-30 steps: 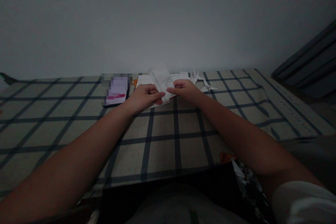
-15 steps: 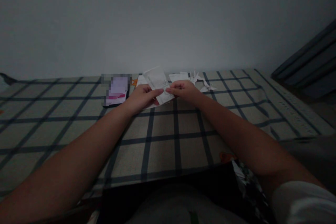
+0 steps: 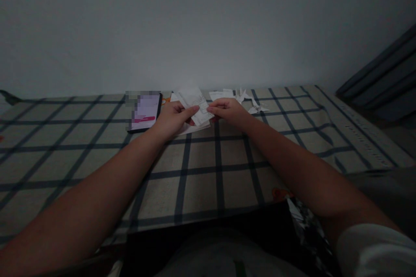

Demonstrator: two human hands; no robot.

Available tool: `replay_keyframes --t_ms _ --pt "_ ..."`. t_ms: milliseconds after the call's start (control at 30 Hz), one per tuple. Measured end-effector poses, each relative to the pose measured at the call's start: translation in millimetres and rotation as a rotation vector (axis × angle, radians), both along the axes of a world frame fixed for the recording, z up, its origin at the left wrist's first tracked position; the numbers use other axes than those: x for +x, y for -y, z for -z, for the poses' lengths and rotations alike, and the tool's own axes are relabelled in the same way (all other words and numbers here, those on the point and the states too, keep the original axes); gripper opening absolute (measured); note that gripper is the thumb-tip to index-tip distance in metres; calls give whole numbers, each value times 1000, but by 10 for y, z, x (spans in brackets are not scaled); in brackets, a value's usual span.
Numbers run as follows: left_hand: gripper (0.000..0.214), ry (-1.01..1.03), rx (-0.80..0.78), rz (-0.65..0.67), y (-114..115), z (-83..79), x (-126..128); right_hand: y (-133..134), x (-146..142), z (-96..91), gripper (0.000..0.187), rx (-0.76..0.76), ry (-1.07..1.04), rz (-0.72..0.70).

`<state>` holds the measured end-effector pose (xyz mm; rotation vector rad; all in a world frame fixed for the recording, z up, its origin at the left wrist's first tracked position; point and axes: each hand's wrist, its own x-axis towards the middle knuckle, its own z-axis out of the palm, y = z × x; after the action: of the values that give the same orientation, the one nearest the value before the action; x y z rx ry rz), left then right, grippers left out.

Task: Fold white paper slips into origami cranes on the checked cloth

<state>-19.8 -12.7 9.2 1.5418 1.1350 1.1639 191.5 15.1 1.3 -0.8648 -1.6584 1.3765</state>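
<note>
A creased white sheet of paper is held between my two hands above the checked cloth. My left hand pinches its left side, thumb on top and fingers underneath. At the right edge of the paper, my right hand grips it between thumb and fingertips. Under the left hand and the held sheet lies more white paper, mostly covered. Just beyond my right hand are folded paper pieces with pointed tips and a flat white paper.
A tablet or large phone with a lit, partly blurred screen lies left of my hands. The checked cloth covers the surface up to a plain wall. Dark striped fabric hangs at the right.
The upper part of the held paper has dropped lower and lies flatter, its far edge smeared by motion. Both hands stay on the sheet, nearly in the same place.
</note>
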Motion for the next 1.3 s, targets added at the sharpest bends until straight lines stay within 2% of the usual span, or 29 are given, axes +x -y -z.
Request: replay_keyframes --t_ms 200,467,633,733,867,967,1100,1300 --pt "33 40 44 -60 -35 22 -18 20 -3 -44 29 -59 -18 0" --pt "36 25 33 -59 -25 27 -22 14 0 -30 19 -39 5 -2" --pt "34 5 -45 76 -34 96 -41 17 -3 -9 14 -62 -23 -20" --pt "32 -45 -6 26 -47 112 -42 22 -7 -23 4 -77 -13 -63" --pt "29 39 -35 -68 -42 45 -14 19 -24 -34 6 -98 -8 -47" --pt "34 116 -79 -32 -21 -17 13 -1 -31 -22 7 -115 -37 43" --pt "42 40 -102 47 6 -25 30 -28 -19 11 10 -92 -101 83" --pt "37 -38 -82 -10 19 -39 15 11 -44 14 13 -81 -125 35"
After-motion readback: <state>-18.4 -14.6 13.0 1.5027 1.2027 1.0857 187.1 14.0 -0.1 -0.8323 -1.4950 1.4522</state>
